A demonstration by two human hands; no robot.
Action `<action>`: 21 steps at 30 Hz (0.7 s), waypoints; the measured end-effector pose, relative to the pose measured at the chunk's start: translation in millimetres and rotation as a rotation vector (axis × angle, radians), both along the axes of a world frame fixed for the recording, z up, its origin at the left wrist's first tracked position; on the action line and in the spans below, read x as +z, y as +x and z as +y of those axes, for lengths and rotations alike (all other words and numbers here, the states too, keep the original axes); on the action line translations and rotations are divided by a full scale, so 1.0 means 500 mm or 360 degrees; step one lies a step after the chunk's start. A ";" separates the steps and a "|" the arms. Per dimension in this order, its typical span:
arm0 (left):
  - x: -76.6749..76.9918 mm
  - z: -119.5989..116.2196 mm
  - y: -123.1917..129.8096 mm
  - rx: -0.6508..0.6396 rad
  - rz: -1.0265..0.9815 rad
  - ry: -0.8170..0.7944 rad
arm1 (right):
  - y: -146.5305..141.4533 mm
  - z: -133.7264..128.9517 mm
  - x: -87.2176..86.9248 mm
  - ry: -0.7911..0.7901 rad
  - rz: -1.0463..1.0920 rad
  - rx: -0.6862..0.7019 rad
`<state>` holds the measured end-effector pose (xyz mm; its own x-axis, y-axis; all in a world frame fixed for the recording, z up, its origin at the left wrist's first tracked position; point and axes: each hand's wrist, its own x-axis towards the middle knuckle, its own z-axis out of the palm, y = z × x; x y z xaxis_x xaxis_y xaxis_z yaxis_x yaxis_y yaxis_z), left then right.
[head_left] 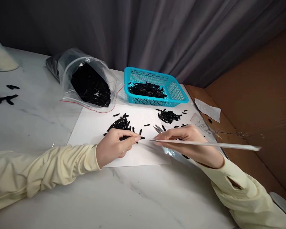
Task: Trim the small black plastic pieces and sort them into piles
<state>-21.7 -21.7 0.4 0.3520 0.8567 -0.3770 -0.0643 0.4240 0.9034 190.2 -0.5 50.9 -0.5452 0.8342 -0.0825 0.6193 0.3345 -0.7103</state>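
My left hand (120, 144) is closed, pinching a small black elongated piece (142, 137) between thumb and fingertips above a white sheet (135, 156). My right hand (181, 140) grips a long white-handled tool with a thin pointed tip (212, 145); the tip points left at the pinched piece, a short gap from it. Behind my left hand lies a pile of black pieces (120, 123). Metal blades, like scissors (158, 128), stick out past my right hand, which hides the rest of them. A second pile of black pieces (169, 116) lies behind my right hand.
An opened clear zip bag (72, 68) full of black pieces lies at the back left. Beside it stands a blue plastic basket (157, 102) partly filled with them. A few loose pieces (4, 98) and a co-worker's sleeve (1, 55) are at the far left. Cardboard (248, 105) walls the right side.
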 end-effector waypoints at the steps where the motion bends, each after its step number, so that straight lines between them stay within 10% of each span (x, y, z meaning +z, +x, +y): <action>1: 0.000 0.000 0.001 0.0023 -0.0006 0.0001 | -0.008 -0.008 0.004 0.0014 0.0087 -0.0110; 21: 0.008 0.003 0.003 0.0079 -0.0017 -0.0021 | -0.061 -0.049 -0.024 0.0217 0.0273 -0.0281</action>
<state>-20.3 -20.4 4.6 0.3133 0.8682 -0.3847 -0.0951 0.4318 0.8970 159.6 -24.8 38.8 -0.3868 0.9146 0.1177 0.5513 0.3317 -0.7655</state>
